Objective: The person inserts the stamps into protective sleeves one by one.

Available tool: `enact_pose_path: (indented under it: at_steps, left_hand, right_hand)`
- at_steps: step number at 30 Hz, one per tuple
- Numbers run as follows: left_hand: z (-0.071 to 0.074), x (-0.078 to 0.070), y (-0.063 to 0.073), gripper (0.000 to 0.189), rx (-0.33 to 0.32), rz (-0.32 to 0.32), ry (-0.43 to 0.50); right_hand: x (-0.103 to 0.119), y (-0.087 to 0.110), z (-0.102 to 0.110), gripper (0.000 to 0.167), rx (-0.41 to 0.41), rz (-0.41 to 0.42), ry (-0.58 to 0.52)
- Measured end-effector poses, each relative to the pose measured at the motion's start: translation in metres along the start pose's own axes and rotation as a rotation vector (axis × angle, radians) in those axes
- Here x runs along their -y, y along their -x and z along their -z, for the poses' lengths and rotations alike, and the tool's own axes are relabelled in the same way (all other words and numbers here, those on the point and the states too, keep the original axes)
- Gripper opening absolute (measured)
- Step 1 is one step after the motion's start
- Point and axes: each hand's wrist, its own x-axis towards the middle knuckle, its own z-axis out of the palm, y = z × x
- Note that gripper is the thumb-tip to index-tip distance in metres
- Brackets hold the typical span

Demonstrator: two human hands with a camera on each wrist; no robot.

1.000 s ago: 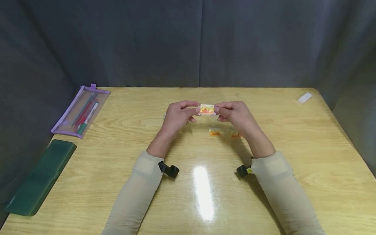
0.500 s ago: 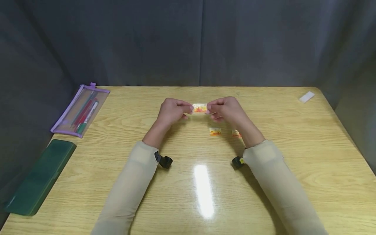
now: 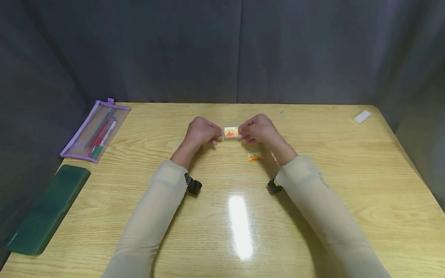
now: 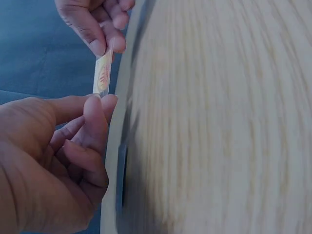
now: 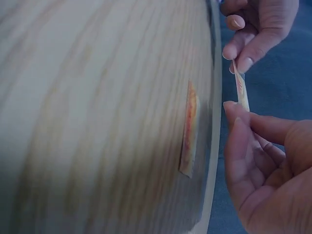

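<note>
"What do we see the hands doing?"

"We see the left hand (image 3: 201,132) and the right hand (image 3: 259,129) pinching opposite ends of one small printed piece (image 3: 231,132), thumbs against fingertips, so it spans the gap between them. Both wrist views show us the same grip."

"And where is that piece?"

"Above the far half of the wooden table (image 3: 208,231), its white, yellow and red face towards us in the head view."

"What do we find near it?"

"A second piece (image 3: 255,156), similarly coloured, lies on the wood on our side of the hands. Just right of that we catch a sliver of a third piece (image 3: 274,157), mostly hidden by the right wrist."

"Further back along the arms?"

"Pale sleeves (image 3: 142,220), with a small black camera (image 3: 194,187) at each cuff."

"And out at the edges?"

"To our left, a mesh pouch (image 3: 79,158) trimmed in purple, with pens (image 3: 104,139) inside, and nearer us a long green case (image 3: 50,210). At the far right corner we see a white block (image 3: 362,117). Behind everything hangs a dark curtain (image 3: 156,50)."
</note>
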Motion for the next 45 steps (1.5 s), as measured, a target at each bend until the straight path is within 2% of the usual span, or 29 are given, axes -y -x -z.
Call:
enact_pose_path:
  at_steps: [6, 13, 18, 22, 25, 29, 32, 36, 41, 45]
  left_hand:
    - [0.000, 0.001, -0.002, 0.015, -0.063, 0.005, -0.112]
    - [0.002, -0.003, 0.000, 0.014, -0.083, 0.000, -0.261]
    - [0.003, -0.006, -0.001, 0.014, -0.084, 0.015, -0.306]
    - [0.003, -0.007, -0.001, 0.015, -0.073, 0.026, -0.307]
    - [0.003, -0.007, -0.001, 0.016, -0.075, 0.010, -0.298]
    - [0.003, -0.007, -0.001, 0.021, -0.077, -0.063, -0.280]
    - [0.003, -0.008, -0.001, 0.026, -0.082, -0.162, -0.267]
    - [-0.001, -0.010, 0.000, 0.039, -0.077, -0.297, -0.295]
    - [-0.007, -0.009, 0.002, 0.062, -0.016, -0.399, -0.425]
    - [-0.013, -0.006, 0.003, 0.071, 0.009, -0.472, -0.573]
  right_hand:
    - [0.001, -0.003, -0.008, 0.021, 0.003, 0.023, 0.067]
    - [0.001, -0.006, -0.010, 0.021, -0.002, 0.004, 0.110]
    - [0.004, -0.007, -0.009, 0.021, -0.022, 0.007, 0.166]
    - [0.006, -0.006, -0.008, 0.023, -0.036, 0.003, 0.209]
    - [0.005, -0.004, -0.003, 0.025, -0.047, 0.018, 0.236]
    - [0.000, 0.001, 0.008, 0.027, -0.047, 0.060, 0.237]
    - [-0.006, 0.007, 0.017, 0.029, -0.038, 0.098, 0.192]
    - [-0.020, 0.017, 0.030, 0.035, -0.039, 0.178, 0.152]
    - [-0.039, 0.033, 0.043, 0.047, -0.078, 0.301, 0.253]
    - [-0.051, 0.048, 0.052, 0.059, -0.085, 0.330, 0.332]
